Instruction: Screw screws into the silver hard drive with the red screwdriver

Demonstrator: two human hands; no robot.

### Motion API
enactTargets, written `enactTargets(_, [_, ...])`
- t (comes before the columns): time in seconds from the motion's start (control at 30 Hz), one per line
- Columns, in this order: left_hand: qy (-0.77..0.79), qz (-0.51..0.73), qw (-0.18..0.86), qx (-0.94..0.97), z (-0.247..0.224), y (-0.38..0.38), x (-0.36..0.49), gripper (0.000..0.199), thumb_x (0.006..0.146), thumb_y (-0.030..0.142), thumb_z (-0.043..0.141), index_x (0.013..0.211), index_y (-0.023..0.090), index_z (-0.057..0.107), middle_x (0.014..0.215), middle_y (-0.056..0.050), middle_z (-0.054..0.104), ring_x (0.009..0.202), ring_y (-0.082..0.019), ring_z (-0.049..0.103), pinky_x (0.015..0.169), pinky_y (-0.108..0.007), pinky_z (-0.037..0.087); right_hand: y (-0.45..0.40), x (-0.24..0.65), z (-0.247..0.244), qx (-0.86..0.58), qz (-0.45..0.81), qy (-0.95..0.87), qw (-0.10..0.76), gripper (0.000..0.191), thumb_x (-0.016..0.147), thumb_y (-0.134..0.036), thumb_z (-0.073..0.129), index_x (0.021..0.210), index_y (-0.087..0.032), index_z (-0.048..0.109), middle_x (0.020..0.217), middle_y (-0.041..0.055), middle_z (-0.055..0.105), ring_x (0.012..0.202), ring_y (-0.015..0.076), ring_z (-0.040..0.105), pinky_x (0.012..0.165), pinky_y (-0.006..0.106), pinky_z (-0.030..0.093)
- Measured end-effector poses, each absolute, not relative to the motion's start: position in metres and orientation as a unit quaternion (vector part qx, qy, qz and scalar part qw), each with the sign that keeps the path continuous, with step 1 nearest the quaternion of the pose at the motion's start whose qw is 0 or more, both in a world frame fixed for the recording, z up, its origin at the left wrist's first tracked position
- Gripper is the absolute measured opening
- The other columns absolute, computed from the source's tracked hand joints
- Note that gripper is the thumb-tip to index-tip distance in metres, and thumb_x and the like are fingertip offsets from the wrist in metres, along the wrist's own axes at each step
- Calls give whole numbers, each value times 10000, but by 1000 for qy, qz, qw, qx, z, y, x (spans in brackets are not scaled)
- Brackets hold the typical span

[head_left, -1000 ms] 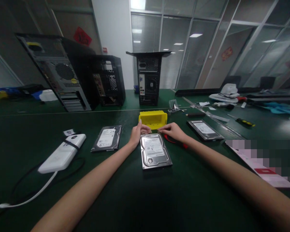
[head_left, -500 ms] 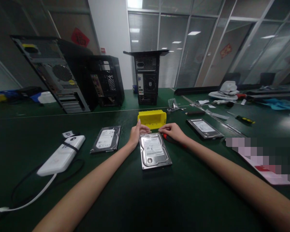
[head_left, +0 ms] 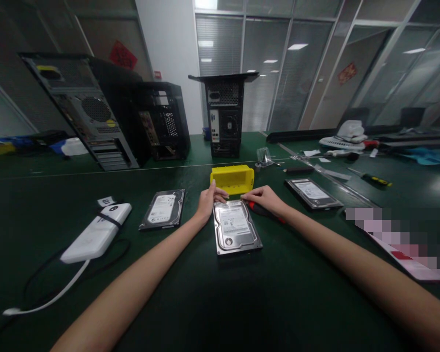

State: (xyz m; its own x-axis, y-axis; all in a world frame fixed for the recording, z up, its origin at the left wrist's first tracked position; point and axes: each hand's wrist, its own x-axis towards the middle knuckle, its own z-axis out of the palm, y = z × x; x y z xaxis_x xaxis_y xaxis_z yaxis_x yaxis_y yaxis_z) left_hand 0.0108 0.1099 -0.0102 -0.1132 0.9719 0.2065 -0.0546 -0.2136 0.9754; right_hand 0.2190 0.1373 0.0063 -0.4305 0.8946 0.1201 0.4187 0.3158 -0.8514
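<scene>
A silver hard drive (head_left: pixel 235 230) lies label up on the green table in front of me. My left hand (head_left: pixel 208 201) rests at its far left corner, thumb raised and fingers stretched over the far edge. At the far right corner is my right hand (head_left: pixel 267 199), its thumb and forefinger pinched together. Whatever lies between those fingertips is too small to make out. Under my right hand lies a red and black handle (head_left: pixel 262 210), partly covered by it. Just beyond both hands, a yellow plastic bin (head_left: pixel 232 181) faces me with its open side.
Two more hard drives lie left (head_left: pixel 162 209) and right (head_left: pixel 313 193). A white power bank (head_left: pixel 95 234) with cables is far left. Computer cases (head_left: pixel 225 117) stand at the back. To the right are a screwdriver (head_left: pixel 377 180) and a pink, partly blurred sheet (head_left: pixel 407 256).
The whole view has shifted slightly. Both hands stay at the drive's far corners, and a little more of the red and black handle shows beneath my right hand.
</scene>
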Motion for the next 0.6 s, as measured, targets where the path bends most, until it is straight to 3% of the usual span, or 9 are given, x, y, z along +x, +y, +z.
enactTargets(0.23, [466,589,417,512,-10,109,10,668,874,662,339,601,133,642,628,-90,688,473,-130,596,506,-242,422,135,219,4,-431,397,-751,305,332,793,-344,635,978,-88,740,979,107,726,922,219,675,882,333,497])
enactTargets(0.47, [470,585,406,522,-10,108,10,689,863,687,319,608,136,645,650,-99,695,489,-135,597,518,-249,425,136,218,3,-428,394,-751,313,233,758,-280,672,903,-123,765,956,95,732,930,234,677,923,364,487])
enactTargets(0.6, [467,590,410,516,-11,108,10,681,865,680,323,618,132,644,645,-93,687,491,-134,598,527,-249,435,139,218,2,-456,416,-702,354,260,814,-262,622,961,-84,742,941,126,730,864,208,700,863,336,532])
